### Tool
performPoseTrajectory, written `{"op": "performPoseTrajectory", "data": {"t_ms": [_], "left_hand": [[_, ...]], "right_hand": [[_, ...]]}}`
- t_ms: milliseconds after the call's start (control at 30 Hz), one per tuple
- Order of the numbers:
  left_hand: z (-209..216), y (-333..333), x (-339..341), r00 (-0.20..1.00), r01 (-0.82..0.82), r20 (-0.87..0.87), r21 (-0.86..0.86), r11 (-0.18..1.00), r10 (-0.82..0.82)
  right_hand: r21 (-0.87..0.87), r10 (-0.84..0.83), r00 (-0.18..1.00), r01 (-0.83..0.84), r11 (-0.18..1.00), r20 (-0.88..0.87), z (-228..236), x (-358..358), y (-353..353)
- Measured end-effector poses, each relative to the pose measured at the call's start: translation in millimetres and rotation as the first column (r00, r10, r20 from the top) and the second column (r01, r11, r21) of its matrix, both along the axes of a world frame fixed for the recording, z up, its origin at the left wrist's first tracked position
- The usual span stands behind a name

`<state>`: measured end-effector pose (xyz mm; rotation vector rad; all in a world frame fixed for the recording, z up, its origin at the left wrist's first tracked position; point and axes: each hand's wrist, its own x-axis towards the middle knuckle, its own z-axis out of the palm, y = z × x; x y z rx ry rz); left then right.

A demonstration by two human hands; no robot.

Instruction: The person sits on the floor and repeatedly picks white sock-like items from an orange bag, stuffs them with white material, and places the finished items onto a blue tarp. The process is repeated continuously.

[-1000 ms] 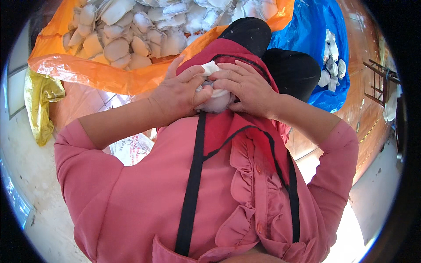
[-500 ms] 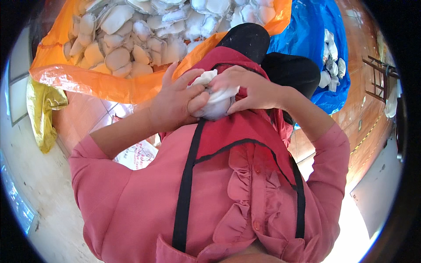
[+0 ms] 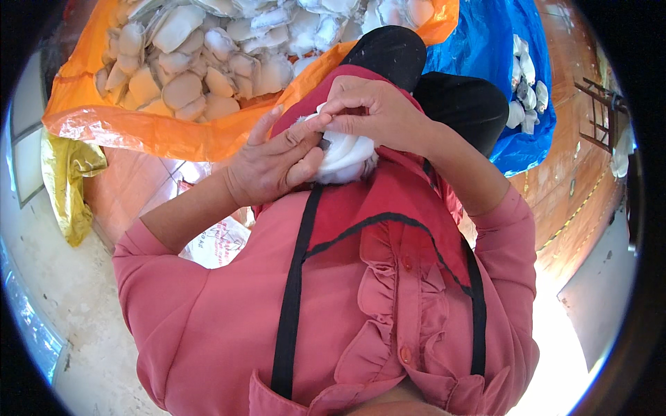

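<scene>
Over my lap I hold a white fuzzy cloth piece (image 3: 345, 158), rounded and layered, with a fluffy lower edge and a small dark patch near my left fingers. My left hand (image 3: 274, 154) grips its left side, the thumb raised. At its upper edge my right hand (image 3: 378, 114) pinches the cloth, thumb against fingers, close to my left fingertips. The part of the cloth between the fingers is hidden. A red apron (image 3: 374, 201) with black edging lies beneath it.
Ahead spreads an orange plastic sheet (image 3: 173, 135) heaped with many flat white fuzzy pieces (image 3: 184, 93). On the right a blue plastic sheet (image 3: 479, 41) bears several smaller white pieces (image 3: 527, 97). A yellow bag (image 3: 66, 180) lies left; a wooden rack (image 3: 600, 114) stands far right.
My right hand has moved up and left, now pinching the cloth's top edge beside my left fingers. The cloth has turned, showing a smoother layered face.
</scene>
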<state>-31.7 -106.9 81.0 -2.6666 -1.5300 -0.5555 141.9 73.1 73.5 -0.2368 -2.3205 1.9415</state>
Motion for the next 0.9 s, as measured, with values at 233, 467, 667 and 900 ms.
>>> {"op": "performPoseTrajectory", "data": {"t_ms": [233, 467, 667, 900], "left_hand": [[-1, -6, 3, 0.998, -0.011, -0.062, -0.021, 1.000, 0.010], [-2, -9, 3, 0.996, -0.014, -0.085, -0.017, 1.000, 0.013], [0, -10, 5, 0.993, -0.042, -0.113, -0.014, 0.999, 0.040], [-4, -13, 8, 0.983, -0.054, -0.174, -0.002, 0.999, 0.053]], "right_hand": [[-0.123, -0.099, 0.994, 0.092, 0.988, -0.051, -6, 2, -12], [-0.393, -0.135, 0.978, 0.188, 0.900, 0.160, 10, 5, -11], [-0.430, -0.154, 0.971, 0.219, 0.876, 0.182, 15, 7, -17], [-0.029, -0.353, 0.930, 0.357, 0.934, 0.100, 21, 6, -30]]}}
